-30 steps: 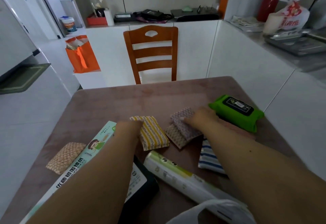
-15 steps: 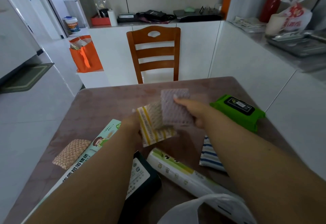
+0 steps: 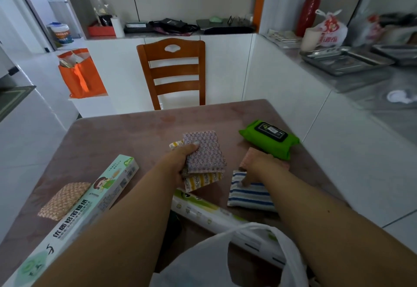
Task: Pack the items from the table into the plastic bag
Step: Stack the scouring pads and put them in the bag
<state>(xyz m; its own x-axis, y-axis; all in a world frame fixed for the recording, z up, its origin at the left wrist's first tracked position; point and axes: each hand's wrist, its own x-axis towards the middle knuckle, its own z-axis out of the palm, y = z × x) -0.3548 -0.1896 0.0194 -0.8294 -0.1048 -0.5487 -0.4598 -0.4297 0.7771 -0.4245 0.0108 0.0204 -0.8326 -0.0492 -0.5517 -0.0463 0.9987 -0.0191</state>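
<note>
Both sponge stacks had passed into the left hand (image 3: 180,162), clamped on 3 scouring pads (image 3: 204,154); right hand (image 3: 259,167), at 3 o'clock, fingers loosely apart, touched the striped pad (image 3: 248,194).

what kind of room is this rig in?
Most likely a home kitchen or dining nook. White cabinets with a cluttered countertop run along the back wall, metal trays sit on the counter at right, and a wooden chair stands at a small table.
</note>
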